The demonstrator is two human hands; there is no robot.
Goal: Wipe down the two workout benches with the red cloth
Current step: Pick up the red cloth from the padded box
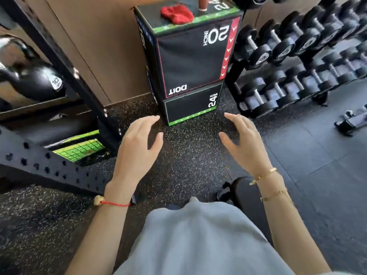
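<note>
Stacked plyo boxes (190, 62) stand ahead against the wall (95, 46). Cloth (176, 13) lies bunched on top of the upper box, with a bottle (203, 2) just beside it to the right. Dumbbell rack (297, 62) stands right of the boxes; a kettlebell (37, 80) sits on a shelf within the rack frame (65, 76) to the left. Left hand (139, 143) and right hand (244, 141) hang over the floor (188, 155) in front of the boxes, apart, touching nothing.

Stacked black plyo boxes (188, 62) far centre against tan wall (95, 46), marked 20 and 24 inch. Dumbbell rack (294, 62) right, full of black dumbbells. Black perforated rack frame (49, 163) left, kettlebell (37, 80) behind it. Speckled rubber floor (188, 161).
</note>
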